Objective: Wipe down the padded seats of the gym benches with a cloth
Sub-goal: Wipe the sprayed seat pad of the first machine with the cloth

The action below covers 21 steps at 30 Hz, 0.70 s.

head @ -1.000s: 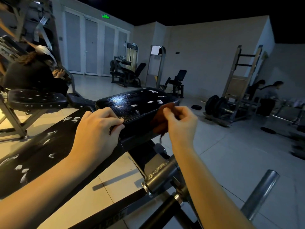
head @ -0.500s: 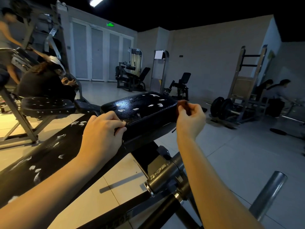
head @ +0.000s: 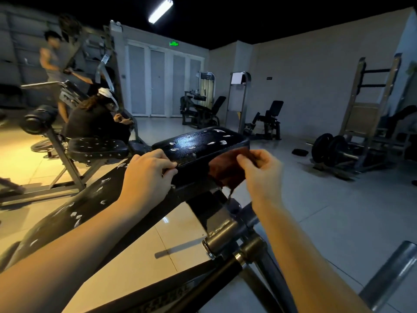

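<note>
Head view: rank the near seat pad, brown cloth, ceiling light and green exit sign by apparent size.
1. seat pad
2. brown cloth
3. ceiling light
4. exit sign
Light and sign are far off, so true sizes are unsure.

Dim gym, ceiling tube light (head: 160, 10) glaring, warm glow left, motion blur, wide-angle edge distortion

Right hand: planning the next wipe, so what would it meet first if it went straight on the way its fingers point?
Probably the seat pad: the right hand pinches the cloth beside the pad's near edge and points towards it. Depth is unclear.
</note>
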Tool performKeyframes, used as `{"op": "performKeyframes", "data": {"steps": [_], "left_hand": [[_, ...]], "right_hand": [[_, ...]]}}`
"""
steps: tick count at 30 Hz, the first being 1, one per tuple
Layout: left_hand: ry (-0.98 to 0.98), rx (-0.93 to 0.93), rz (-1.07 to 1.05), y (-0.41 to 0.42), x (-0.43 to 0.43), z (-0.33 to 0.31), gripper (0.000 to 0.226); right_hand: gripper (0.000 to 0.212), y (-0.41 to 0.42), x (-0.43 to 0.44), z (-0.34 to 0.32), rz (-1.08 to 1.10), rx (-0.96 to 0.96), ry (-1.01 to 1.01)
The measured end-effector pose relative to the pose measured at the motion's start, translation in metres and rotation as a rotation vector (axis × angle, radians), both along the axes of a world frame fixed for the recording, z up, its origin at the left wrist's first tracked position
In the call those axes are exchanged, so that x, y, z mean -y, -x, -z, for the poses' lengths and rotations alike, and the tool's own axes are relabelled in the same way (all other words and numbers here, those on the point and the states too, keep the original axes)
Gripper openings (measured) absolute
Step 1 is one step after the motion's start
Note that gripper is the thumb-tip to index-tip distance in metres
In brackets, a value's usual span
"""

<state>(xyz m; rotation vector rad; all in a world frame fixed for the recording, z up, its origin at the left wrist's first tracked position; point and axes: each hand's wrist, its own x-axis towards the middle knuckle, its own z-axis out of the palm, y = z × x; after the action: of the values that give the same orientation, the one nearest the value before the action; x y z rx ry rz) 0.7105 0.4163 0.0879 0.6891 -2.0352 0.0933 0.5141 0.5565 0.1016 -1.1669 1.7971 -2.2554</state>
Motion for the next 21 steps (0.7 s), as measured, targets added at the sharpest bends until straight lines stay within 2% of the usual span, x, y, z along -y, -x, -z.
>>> {"op": "performKeyframes", "data": {"steps": [3, 5, 9, 13, 15, 18, 21], "left_hand": [[-0.013, 0.009, -0.024, 0.001, -0.002, 0.0, 0.012], [-0.026, -0.005, -0.022, 0.002, -0.003, 0.001, 0.012], [-0.048, -0.014, -0.045, 0.004, -0.005, 0.001, 0.013], [-0.04, -0.002, -0.086, 0.005, -0.014, -0.002, 0.015], [-0.066, 0.03, -0.111, 0.005, -0.018, -0.005, 0.017], [-0.138, 0.087, -0.136, 0.003, -0.03, -0.011, 0.024], [-0.114, -0.036, -0.071, 0.001, -0.063, -0.011, 0.025]], "right_hand": [[0.013, 0.041, -0.003, -0.028, 0.271, 0.128, 0.103], [0.011, 0.048, 0.01, -0.034, 0.317, 0.131, 0.097], [0.015, 0.012, 0.034, -0.009, 0.211, -0.009, 0.069], [0.01, -0.023, 0.026, 0.016, -0.188, -0.133, -0.043], [0.01, -0.028, 0.013, 0.017, -0.322, -0.09, -0.128], [0.013, -0.024, -0.012, 0.014, -0.319, 0.044, -0.152], [0.016, -0.021, -0.027, 0.013, -0.297, 0.123, -0.165]]}}
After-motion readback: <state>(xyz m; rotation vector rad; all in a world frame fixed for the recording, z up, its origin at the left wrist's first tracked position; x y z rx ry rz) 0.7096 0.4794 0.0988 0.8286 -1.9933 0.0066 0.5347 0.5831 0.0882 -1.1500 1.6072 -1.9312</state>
